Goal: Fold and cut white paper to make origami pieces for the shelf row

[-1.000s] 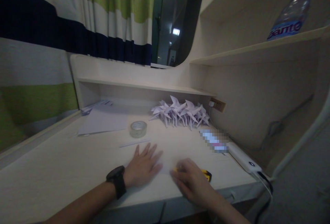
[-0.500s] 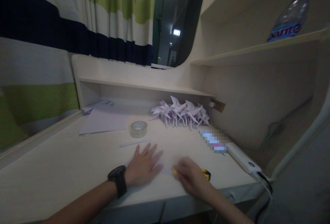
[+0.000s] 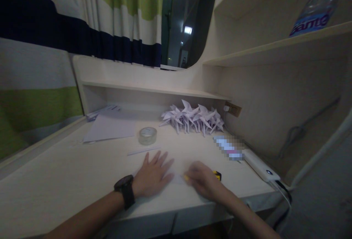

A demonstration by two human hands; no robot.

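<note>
Your left hand point(image 3: 152, 175) lies flat on the bench point(image 3: 68, 173), fingers spread wide and palm down, holding nothing in its grip; a dark watch point(image 3: 125, 191) sits on that wrist. It presses on a pale sheet of paper point(image 3: 177, 179) that shows only faintly against the bench top between your two hands. Your right hand point(image 3: 202, 180) is just beside it, at about 3 o'clock from the left hand, curled over the sheet's right part with the fingers bent down. A bit of yellow shows at its fingertips and a yellow and black tool point(image 3: 217, 175) peeks out from behind it; you cannot tell from this view whether the grip is closed on that tool or merely rests over it.

At 12 o'clock from the left hand lies a thin white strip point(image 3: 143, 151), and beyond it a roll of clear tape point(image 3: 147, 135). At about 1 o'clock, against the back of the bench, sits a heap of folded paper pinwheels point(image 3: 192, 118). Loose sheets point(image 3: 111, 127) lie at 11 o'clock. A white power strip point(image 3: 261, 167) runs along the right edge, at 3 o'clock from the right hand. A water bottle point(image 3: 316, 8) lies on the upper shelf point(image 3: 275, 46).
</note>
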